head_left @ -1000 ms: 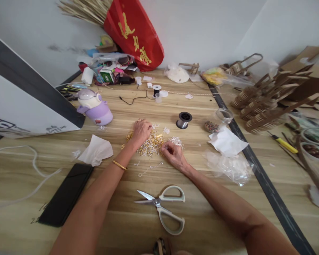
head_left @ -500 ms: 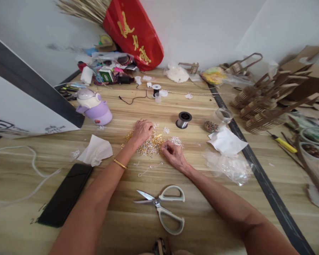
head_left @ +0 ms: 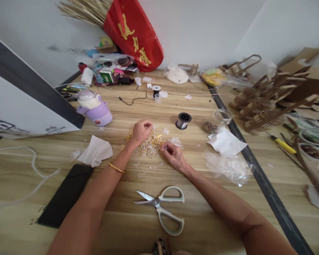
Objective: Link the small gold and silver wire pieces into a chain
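Observation:
A loose pile of small gold and silver beads (head_left: 151, 146) lies on the wooden table between my hands. Over the pile's upper left side, my left hand (head_left: 143, 131) has its fingers curled together; whatever they pinch is too small to make out. My right hand (head_left: 172, 154) rests at the pile's right edge with thumb and fingertips pressed together, their contents hidden. Just beyond it is a heap of short silvery-white pieces (head_left: 176, 142). A thin silver chain (head_left: 150, 170) lies in front of the pile. Closer to me are open scissors (head_left: 156, 202) with pale handles.
A wire spool (head_left: 183, 120) stands behind the beads, and a glass jar (head_left: 220, 118) is to its right. Crumpled clear plastic (head_left: 230, 168) lies at right. A black phone (head_left: 66, 194), white paper (head_left: 95, 151) and purple bottle (head_left: 95, 108) are at left. Small woven baskets (head_left: 263, 109) crowd the far right.
My left hand has drawn its fingers in and turned slightly, its wrist and bracelet shifting a little left. My right hand stays nearly in place.

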`<action>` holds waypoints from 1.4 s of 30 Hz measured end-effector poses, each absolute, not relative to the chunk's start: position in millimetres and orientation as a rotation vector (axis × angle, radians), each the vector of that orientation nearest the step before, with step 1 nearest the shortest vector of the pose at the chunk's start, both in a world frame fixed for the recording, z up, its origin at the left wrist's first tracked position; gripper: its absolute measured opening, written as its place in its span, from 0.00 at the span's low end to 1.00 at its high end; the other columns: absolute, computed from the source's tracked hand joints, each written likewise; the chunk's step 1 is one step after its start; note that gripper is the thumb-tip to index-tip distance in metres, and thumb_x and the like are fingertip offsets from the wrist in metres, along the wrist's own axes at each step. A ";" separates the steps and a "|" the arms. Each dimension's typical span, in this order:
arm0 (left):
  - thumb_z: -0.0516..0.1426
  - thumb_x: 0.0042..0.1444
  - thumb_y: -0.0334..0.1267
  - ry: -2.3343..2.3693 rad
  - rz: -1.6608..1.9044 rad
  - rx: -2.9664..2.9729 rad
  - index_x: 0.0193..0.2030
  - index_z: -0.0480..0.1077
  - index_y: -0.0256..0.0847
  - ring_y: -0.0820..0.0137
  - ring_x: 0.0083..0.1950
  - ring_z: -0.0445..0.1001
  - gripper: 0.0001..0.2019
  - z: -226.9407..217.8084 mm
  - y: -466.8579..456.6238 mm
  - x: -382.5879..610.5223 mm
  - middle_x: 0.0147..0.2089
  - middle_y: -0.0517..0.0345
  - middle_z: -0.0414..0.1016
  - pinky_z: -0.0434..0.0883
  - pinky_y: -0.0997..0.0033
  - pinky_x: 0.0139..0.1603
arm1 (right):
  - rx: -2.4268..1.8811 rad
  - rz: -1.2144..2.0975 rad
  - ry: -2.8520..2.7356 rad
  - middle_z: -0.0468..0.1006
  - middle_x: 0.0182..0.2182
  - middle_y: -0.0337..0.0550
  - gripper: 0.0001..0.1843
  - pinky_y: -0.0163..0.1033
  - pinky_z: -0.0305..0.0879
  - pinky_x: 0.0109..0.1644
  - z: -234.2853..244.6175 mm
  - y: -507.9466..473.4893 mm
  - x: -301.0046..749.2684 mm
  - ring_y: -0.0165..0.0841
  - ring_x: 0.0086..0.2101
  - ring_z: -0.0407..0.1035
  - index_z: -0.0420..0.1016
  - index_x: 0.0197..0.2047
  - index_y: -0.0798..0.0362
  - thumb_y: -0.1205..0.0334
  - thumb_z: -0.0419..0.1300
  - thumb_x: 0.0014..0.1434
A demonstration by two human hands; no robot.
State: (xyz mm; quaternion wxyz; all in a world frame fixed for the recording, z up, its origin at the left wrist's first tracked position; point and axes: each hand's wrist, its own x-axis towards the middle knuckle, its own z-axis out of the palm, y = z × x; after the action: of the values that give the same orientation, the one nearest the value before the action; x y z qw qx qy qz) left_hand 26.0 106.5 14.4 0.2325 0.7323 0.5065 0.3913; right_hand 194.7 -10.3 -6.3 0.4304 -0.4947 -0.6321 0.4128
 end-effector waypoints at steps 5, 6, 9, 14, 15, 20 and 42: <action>0.62 0.47 0.41 1.209 1.087 1.537 0.31 0.75 0.34 0.72 0.28 0.73 0.11 18.7 74.3 18.7 0.29 0.55 0.78 0.68 0.73 0.31 | -1.241 1.031 -1.567 0.64 0.21 0.35 0.09 0.33 0.54 0.26 -5.0 -11.0 194.1 0.26 0.22 0.57 0.67 0.32 0.54 0.57 0.55 0.58; 0.63 0.45 0.41 1.184 1.090 1.451 0.31 0.75 0.34 0.72 0.28 0.72 0.11 19.6 66.4 16.8 0.28 0.55 0.78 0.69 0.73 0.31 | -1.240 1.028 -1.570 0.64 0.21 0.35 0.09 0.33 0.54 0.26 -5.2 -10.9 194.0 0.26 0.22 0.57 0.67 0.32 0.54 0.57 0.55 0.58; 0.65 0.43 0.42 1.132 1.071 1.274 0.32 0.75 0.34 0.73 0.29 0.73 0.13 21.1 44.2 11.9 0.29 0.55 0.78 0.70 0.73 0.34 | -1.238 1.014 -1.583 0.65 0.21 0.35 0.09 0.33 0.54 0.26 -5.5 -10.8 193.8 0.26 0.22 0.58 0.68 0.31 0.55 0.57 0.56 0.58; 0.67 0.39 0.43 1.131 1.029 1.129 0.31 0.75 0.34 0.73 0.27 0.73 0.15 18.9 22.1 11.0 0.28 0.55 0.78 0.70 0.72 0.33 | -1.219 1.019 -1.578 0.66 0.21 0.35 0.10 0.32 0.53 0.25 -4.7 -11.8 193.2 0.26 0.22 0.58 0.68 0.32 0.55 0.56 0.56 0.58; 0.67 0.39 0.43 1.131 1.028 1.116 0.31 0.75 0.34 0.74 0.27 0.72 0.15 18.1 19.9 11.7 0.27 0.55 0.78 0.70 0.73 0.32 | -1.210 1.023 -1.577 0.66 0.21 0.35 0.10 0.32 0.53 0.24 -4.5 -12.2 193.1 0.25 0.22 0.57 0.68 0.32 0.55 0.56 0.56 0.58; 0.67 0.38 0.42 1.091 1.016 1.084 0.29 0.73 0.34 0.73 0.26 0.73 0.15 14.4 14.7 14.4 0.29 0.52 0.80 0.71 0.72 0.32 | -1.165 1.030 -1.599 0.67 0.22 0.36 0.10 0.32 0.54 0.25 -3.5 -13.6 192.5 0.26 0.22 0.59 0.68 0.33 0.55 0.56 0.55 0.59; 0.66 0.41 0.42 1.049 0.946 1.176 0.32 0.75 0.33 0.72 0.25 0.74 0.14 11.0 10.4 11.5 0.27 0.55 0.79 0.74 0.72 0.31 | -1.115 1.005 -1.649 0.65 0.21 0.35 0.09 0.31 0.53 0.24 -1.5 -15.7 192.6 0.25 0.22 0.58 0.68 0.33 0.55 0.58 0.56 0.59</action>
State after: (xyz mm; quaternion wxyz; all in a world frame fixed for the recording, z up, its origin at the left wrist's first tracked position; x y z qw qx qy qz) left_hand 11.5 10.4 11.0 0.6066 0.5089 0.4535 0.4091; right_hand 192.6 -15.7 -1.5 0.4401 -0.4488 -0.6641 0.4048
